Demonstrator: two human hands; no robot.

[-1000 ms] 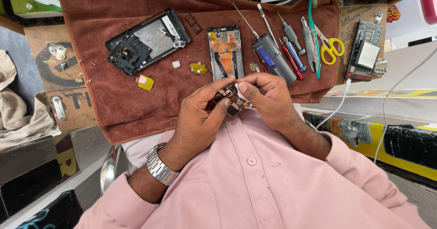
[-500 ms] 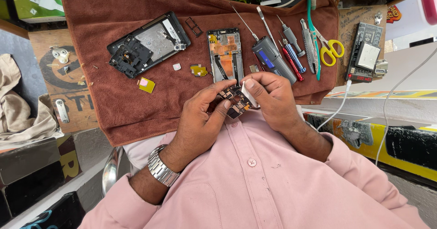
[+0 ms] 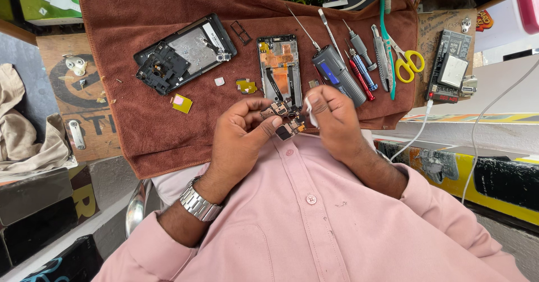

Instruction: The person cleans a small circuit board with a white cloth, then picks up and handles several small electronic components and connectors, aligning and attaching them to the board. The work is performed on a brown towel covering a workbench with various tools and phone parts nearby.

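My left hand [image 3: 238, 139] pinches a small dark phone circuit board [image 3: 285, 119] between thumb and fingers, just above my pink shirt. My right hand [image 3: 331, 119] is closed on a small white wad, maybe a swab or tissue [image 3: 309, 109], held against the board's right end. Directly beyond my hands, on the brown towel [image 3: 151, 125], lies an opened phone frame [image 3: 278, 69] with orange parts showing. A black phone back housing [image 3: 182, 52] lies further left.
Right of the frame lie a grey tool, several screwdrivers [image 3: 359, 69], tweezers, a green brush and yellow-handled scissors [image 3: 409, 63]. A small circuit tester [image 3: 452, 69] with a white cable sits far right. Yellow chips [image 3: 181, 103] and small parts dot the towel. A beige cloth [image 3: 28, 130] lies left.
My hands have shifted slightly; my right hand now presses the white wad against the board's end, and the board sits a little more exposed between the fingers.
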